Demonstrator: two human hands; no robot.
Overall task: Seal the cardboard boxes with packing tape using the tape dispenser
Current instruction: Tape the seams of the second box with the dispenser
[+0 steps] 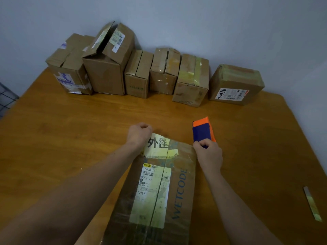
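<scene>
A long cardboard box (178, 191) printed WETCODE lies in front of me on the wooden table, its top covered with a shipping label and clear tape. My left hand (138, 134) is curled at the box's far left corner, beside a pale label with large black characters; whether it pinches the label or tape I cannot tell. My right hand (209, 156) grips the blue and orange tape dispenser (202, 130) at the box's far right corner. The dispenser stands past the box's far edge.
Several cardboard boxes (106, 68) stand in a row along the wall at the back of the table (70, 129); one box (236, 84) stands apart at the right. A strip of used tape (312, 204) lies near the right edge. A wire grid (7, 98) is at far left.
</scene>
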